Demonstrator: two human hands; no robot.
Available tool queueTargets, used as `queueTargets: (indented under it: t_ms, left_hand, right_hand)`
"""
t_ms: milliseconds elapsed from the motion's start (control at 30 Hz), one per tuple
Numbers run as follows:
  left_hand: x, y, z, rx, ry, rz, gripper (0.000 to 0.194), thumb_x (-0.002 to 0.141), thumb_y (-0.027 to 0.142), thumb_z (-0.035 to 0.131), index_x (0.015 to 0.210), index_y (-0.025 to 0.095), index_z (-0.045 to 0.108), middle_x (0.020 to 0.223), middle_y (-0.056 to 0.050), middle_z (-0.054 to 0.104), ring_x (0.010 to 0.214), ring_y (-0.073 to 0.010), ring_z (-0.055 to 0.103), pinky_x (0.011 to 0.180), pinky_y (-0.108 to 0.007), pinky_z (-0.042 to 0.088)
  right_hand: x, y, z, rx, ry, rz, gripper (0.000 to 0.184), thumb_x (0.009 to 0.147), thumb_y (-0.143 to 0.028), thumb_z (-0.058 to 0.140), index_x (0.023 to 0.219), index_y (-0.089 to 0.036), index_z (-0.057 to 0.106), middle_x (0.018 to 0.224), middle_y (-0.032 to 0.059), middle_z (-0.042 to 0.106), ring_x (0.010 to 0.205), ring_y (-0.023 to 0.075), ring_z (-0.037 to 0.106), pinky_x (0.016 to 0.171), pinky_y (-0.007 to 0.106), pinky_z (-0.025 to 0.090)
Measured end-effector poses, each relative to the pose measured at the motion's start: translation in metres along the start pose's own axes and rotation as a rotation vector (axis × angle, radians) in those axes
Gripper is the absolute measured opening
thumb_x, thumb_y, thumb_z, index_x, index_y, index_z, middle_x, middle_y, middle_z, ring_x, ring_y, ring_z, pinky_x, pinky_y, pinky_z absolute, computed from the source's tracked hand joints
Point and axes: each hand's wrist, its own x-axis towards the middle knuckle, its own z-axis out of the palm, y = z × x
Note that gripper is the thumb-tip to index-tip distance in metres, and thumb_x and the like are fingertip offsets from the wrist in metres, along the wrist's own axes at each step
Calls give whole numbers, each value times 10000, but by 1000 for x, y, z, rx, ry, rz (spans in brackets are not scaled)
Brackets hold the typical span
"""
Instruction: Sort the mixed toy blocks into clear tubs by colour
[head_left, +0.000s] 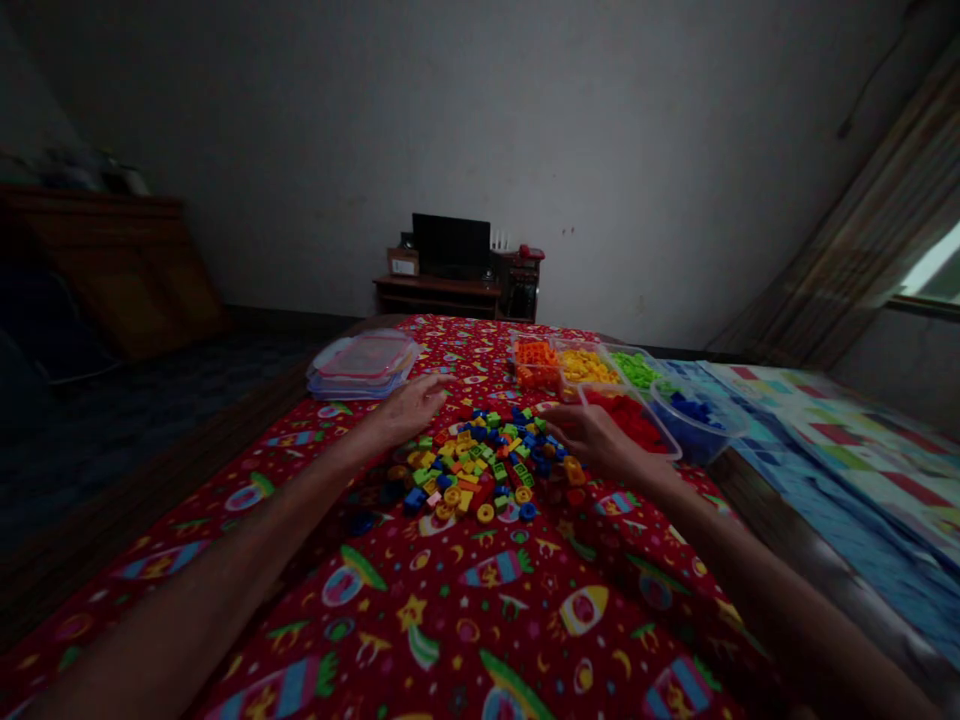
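A mixed pile of small toy building bricks point(480, 460) in yellow, blue, green, orange and red lies on the red patterned cloth point(465, 620). My left hand point(414, 405) is above the pile's far left edge, fingers stretched out and nothing visible in them. On the other side, my right hand point(589, 435) hangs over the pile's right edge, its fingers apart and pointing left. Beside it stands a clear box of red bricks point(630, 420). Small yellow ring-shaped pieces point(485, 513) lie at the pile's near edge.
Behind my right hand are clear boxes of orange bricks point(535, 362), yellow bricks point(589, 367) and green bricks point(636, 370). A round tub point(705, 445) holds blue bricks. Stacked lids point(364, 365) lie at the left. A monitor point(451, 245) stands by the far wall.
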Motion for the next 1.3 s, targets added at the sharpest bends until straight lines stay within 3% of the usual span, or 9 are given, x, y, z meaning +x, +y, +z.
queueTargets:
  t_ms: [133, 233, 433, 567, 700, 833, 967, 1100, 1300]
  left_hand:
    - [-39, -12, -13, 148, -247, 3, 811, 757, 601, 507, 1420, 158, 356, 1482, -129, 359, 1341, -300, 359, 1075, -399, 320]
    - [-80, -34, -13, 212, -369, -19, 1043, 639, 679, 602, 1475, 178, 230, 1535, -144, 222, 1389, -333, 249, 1092, -410, 294]
    - [-120, -41, 22, 324, -316, -60, 1280, 475, 694, 714, 1497, 214, 112, 1553, -188, 96, 1407, -416, 69, 1099, -550, 205]
    - [-103, -19, 50, 258, -221, -20, 1215, 559, 671, 697, 1498, 238, 59, 1560, -186, 48, 1411, -412, 57, 1094, -556, 221]
    - [-72, -6, 72, 197, -116, 52, 1098, 608, 651, 685, 1479, 211, 182, 1553, -189, 97, 1415, -399, 56, 1106, -561, 194]
    - [-45, -4, 80, 135, -70, 49, 1098, 581, 633, 713, 1455, 165, 242, 1529, -212, 175, 1406, -392, 131, 1111, -543, 206]
    - [-27, 2, 71, 12, 11, 69, 883, 727, 616, 583, 1419, 141, 309, 1464, -188, 346, 1363, -323, 300, 1104, -470, 270]
    - [-11, 6, 49, -30, 161, 34, 529, 862, 466, 397, 1241, 122, 531, 1241, -143, 593, 1162, -262, 538, 1009, -402, 397]
    - [3, -2, 23, -39, -146, 66, 293, 763, 369, 500, 843, 168, 698, 860, -45, 720, 813, -202, 647, 764, -290, 504]
  right_hand:
    - [-52, 12, 23, -146, -34, -149, 450, 873, -253, 513, 1321, -210, 507, 1312, 145, 536, 1218, 266, 494, 965, 420, 449]
    - [-78, 19, 47, -242, -68, -108, 554, 876, -290, 513, 1413, -225, 393, 1453, 160, 373, 1364, 317, 301, 1037, 501, 386]
    - [-72, -2, 77, -310, -50, 44, 553, 935, -373, 408, 1450, -195, 312, 1506, 226, 216, 1397, 386, 158, 1045, 586, 325]
    - [-53, -12, 84, -253, -39, -1, 554, 956, -360, 359, 1471, -191, 248, 1520, 223, 165, 1414, 363, 80, 1078, 568, 280]
    - [-37, -6, 94, -201, 3, -27, 548, 967, -331, 322, 1485, -214, 188, 1533, 200, 125, 1422, 345, 25, 1087, 565, 258]
    - [-18, 9, 99, -166, 59, -58, 532, 960, -311, 324, 1470, -191, 230, 1498, 202, 224, 1409, 322, 156, 1073, 547, 291]
    - [3, 12, 82, -158, 175, -75, 456, 933, -289, 379, 1368, -159, 411, 1290, 199, 498, 1224, 290, 446, 983, 475, 402]
    - [23, -5, 50, -185, 77, -85, 416, 840, -155, 469, 1249, -100, 517, 994, 150, 647, 906, 227, 578, 781, 326, 447]
    - [38, -29, 59, -263, -59, -1, 178, 820, -122, 481, 865, -146, 652, 684, 42, 588, 608, 132, 462, 582, 252, 283]
